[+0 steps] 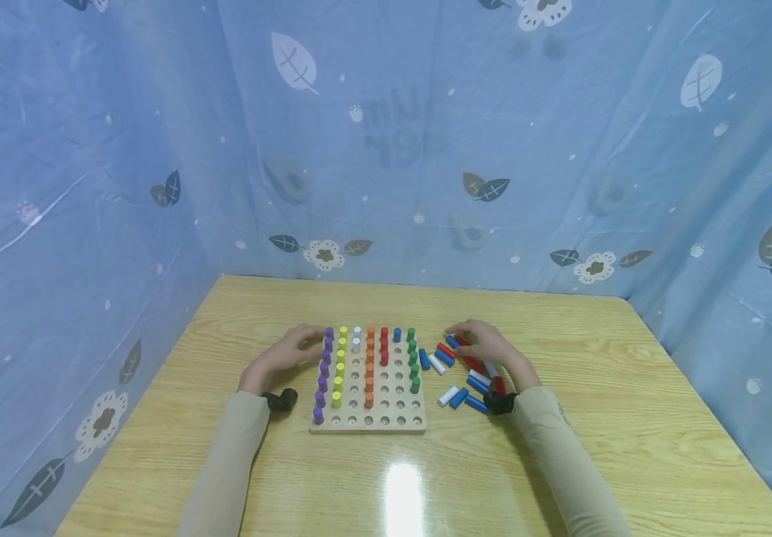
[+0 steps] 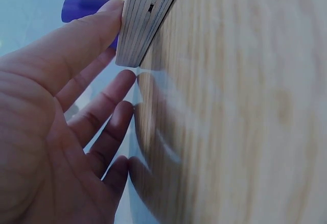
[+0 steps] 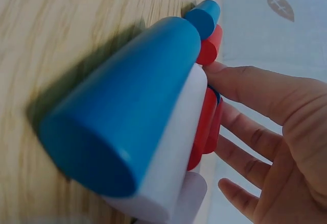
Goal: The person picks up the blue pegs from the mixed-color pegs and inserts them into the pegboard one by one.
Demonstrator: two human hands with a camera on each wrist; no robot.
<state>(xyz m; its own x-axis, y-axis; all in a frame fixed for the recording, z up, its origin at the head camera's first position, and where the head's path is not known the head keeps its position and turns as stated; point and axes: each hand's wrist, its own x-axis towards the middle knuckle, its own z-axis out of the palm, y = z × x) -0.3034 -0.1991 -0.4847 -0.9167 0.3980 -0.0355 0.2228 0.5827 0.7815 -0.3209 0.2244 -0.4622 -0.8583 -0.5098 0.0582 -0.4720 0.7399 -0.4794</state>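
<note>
A wooden pegboard [image 1: 375, 425] stands on the table with columns of purple, yellow, white, orange, red, blue and green pegs. At its far left corner is my left hand [image 1: 295, 349]. In the left wrist view, the thumb rests at the board's layered side [image 2: 150, 20] beside the purple pegs [image 2: 89, 9], and the other fingers spread near the tabletop. My right hand [image 1: 489, 343] reaches over loose pegs right of the board. Its thumb is right at the red pegs [image 3: 204, 127] in the right wrist view, fingers loosely extended; a large blue peg [image 3: 122, 101] lies nearer the camera.
Loose white pegs [image 1: 448, 396] and blue pegs [image 1: 476, 403] lie scattered between the board and my right wrist. The light wood table [image 1: 278, 477] ends at a blue patterned curtain [image 1: 386, 186] behind and at both sides.
</note>
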